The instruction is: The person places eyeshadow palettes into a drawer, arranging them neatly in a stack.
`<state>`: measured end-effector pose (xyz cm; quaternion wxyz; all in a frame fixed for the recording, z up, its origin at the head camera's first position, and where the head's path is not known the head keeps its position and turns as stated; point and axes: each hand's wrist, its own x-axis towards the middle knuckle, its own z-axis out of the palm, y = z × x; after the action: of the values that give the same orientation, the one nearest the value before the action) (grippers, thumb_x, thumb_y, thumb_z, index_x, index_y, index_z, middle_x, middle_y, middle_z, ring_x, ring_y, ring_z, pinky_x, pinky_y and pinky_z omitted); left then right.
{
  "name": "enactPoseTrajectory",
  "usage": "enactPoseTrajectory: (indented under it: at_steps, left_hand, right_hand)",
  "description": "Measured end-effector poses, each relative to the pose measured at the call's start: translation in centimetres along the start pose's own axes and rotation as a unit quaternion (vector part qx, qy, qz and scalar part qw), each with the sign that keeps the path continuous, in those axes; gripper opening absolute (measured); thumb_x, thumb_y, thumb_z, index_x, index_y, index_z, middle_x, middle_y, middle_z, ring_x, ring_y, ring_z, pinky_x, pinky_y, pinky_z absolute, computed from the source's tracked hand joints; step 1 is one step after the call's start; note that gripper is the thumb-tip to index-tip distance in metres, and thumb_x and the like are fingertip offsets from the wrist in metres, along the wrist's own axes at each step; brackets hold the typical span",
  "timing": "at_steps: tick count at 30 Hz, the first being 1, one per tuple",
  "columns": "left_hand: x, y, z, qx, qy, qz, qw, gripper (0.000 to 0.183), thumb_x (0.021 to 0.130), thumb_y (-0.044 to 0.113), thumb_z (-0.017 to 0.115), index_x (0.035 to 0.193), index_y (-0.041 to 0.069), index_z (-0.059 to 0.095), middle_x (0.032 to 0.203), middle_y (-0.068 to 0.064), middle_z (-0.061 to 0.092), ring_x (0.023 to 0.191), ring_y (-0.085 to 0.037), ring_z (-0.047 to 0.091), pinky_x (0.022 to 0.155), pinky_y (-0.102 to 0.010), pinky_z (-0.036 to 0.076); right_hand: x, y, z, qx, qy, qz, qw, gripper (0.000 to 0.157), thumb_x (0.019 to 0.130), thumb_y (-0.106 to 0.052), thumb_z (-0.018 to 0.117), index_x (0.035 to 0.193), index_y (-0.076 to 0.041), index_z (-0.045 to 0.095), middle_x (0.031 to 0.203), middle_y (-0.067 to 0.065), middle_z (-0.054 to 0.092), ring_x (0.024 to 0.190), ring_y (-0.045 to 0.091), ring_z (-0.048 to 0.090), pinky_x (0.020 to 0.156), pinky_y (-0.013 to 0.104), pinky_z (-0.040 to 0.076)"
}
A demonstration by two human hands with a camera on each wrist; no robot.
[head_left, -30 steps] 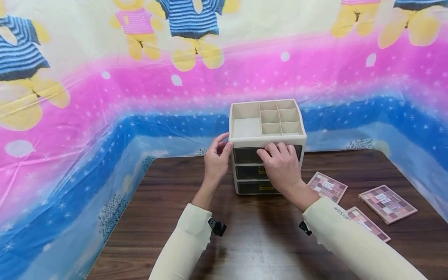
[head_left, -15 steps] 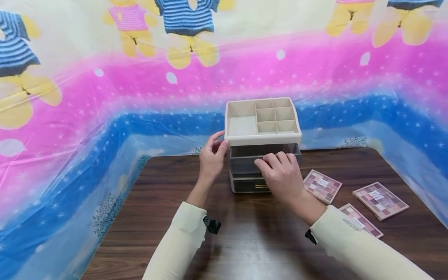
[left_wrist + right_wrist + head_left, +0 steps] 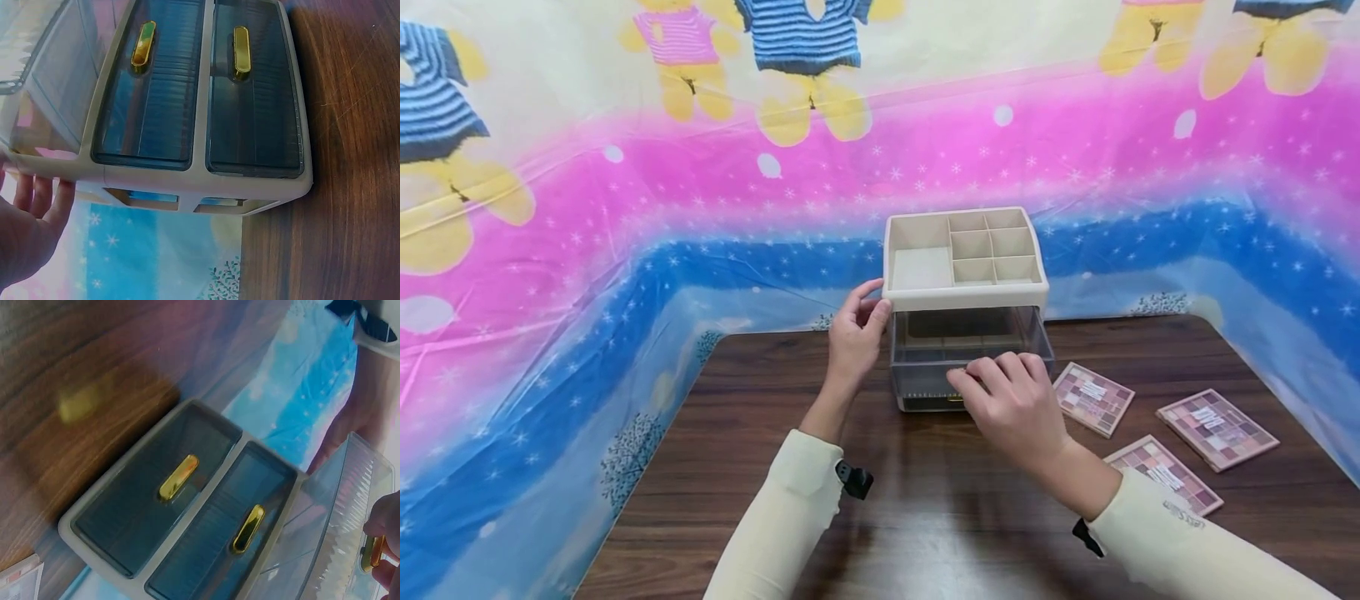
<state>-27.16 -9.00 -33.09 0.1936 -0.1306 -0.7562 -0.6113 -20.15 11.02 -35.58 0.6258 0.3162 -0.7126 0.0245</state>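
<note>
A cream drawer organizer (image 3: 966, 296) with a divided top stands on the table. Its see-through top drawer (image 3: 940, 371) is pulled well out. My right hand (image 3: 1011, 404) pinches the top drawer's gold handle (image 3: 373, 553), which the fingers hide in the head view. My left hand (image 3: 857, 333) rests against the organizer's left side near the upper front corner, fingers extended along it. In the left wrist view, the two lower dark drawers, middle drawer (image 3: 150, 94) and bottom drawer (image 3: 256, 112), are closed, each with a gold handle.
Three pinkish checkered palettes lie right of the organizer: one close to it (image 3: 1093, 398), one farther right (image 3: 1217, 427), and one nearer the front (image 3: 1168, 473), partly behind my right sleeve. A printed cloth (image 3: 775, 267) hangs behind the wooden table (image 3: 760, 400).
My right hand has moved toward me, drawing the top drawer from closed to well out. My left hand has stayed at the organizer's side. The view has shifted slightly.
</note>
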Motion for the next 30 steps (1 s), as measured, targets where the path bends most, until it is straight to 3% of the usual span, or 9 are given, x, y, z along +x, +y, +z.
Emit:
enactPoseTrajectory:
  at_steps: [6,9,13,22,27,30]
  left_hand:
    - [0.8,-2.2,0.3,-0.001,0.007,-0.001,1.0000,0.035,0.095,0.026,0.059,0.130,0.020,0.059,0.111,-0.014,0.068,0.091,-0.020,0.062,0.070,-0.023,0.050]
    - [0.6,-1.9,0.2,-0.001,0.006,0.002,1.0000,0.035,0.096,0.026,0.059,0.130,0.018,0.058,0.111,-0.015,0.068,0.092,-0.021,0.062,0.072,-0.024,0.050]
    - [-0.1,-0.1,0.0,-0.001,-0.002,-0.001,1.0000,0.036,0.096,0.018,0.057,0.131,0.009,0.057,0.113,-0.020,0.067,0.094,-0.025,0.062,0.073,-0.024,0.050]
    - [-0.1,0.0,0.1,-0.002,0.001,0.003,1.0000,0.036,0.096,0.016,0.058,0.131,0.006,0.056,0.111,-0.021,0.067,0.090,-0.020,0.061,0.072,-0.024,0.050]
    - [-0.1,-0.1,0.2,0.003,0.001,-0.001,1.0000,0.036,0.096,0.017,0.057,0.132,0.007,0.056,0.112,-0.020,0.067,0.089,-0.019,0.060,0.074,-0.031,0.052]
    - [0.4,-1.3,0.3,0.003,0.003,-0.001,1.0000,0.037,0.096,0.020,0.058,0.132,0.012,0.057,0.112,-0.019,0.067,0.091,-0.021,0.061,0.073,-0.029,0.051]
  right_hand:
    - [0.2,-0.8,-1.3,0.000,0.017,-0.012,1.000,0.019,0.089,-0.007,0.057,0.078,-0.012,0.072,0.071,0.002,0.064,0.060,0.024,0.054,0.057,0.040,0.042]
    - [0.2,-1.2,-1.7,0.002,0.023,-0.012,1.000,0.019,0.089,-0.007,0.058,0.077,-0.012,0.071,0.071,0.002,0.064,0.059,0.023,0.053,0.057,0.039,0.042]
    - [0.2,-1.6,-2.1,0.006,0.026,-0.011,1.000,0.014,0.085,-0.007,0.059,0.077,-0.012,0.071,0.071,0.001,0.062,0.059,0.021,0.052,0.058,0.038,0.041]
    - [-0.1,-1.9,-2.5,0.012,0.023,0.000,1.000,0.011,0.081,-0.008,0.062,0.077,-0.012,0.071,0.071,0.001,0.062,0.059,0.021,0.051,0.059,0.038,0.040]
    - [0.0,-1.3,-3.1,0.055,0.027,0.017,0.998,0.015,0.083,-0.009,0.059,0.077,-0.012,0.072,0.073,0.002,0.064,0.061,0.022,0.054,0.060,0.038,0.039]
    - [-0.1,-0.3,-3.6,0.085,0.042,0.041,0.995,0.017,0.082,-0.011,0.056,0.076,-0.010,0.073,0.073,0.005,0.065,0.063,0.024,0.054,0.060,0.038,0.038]
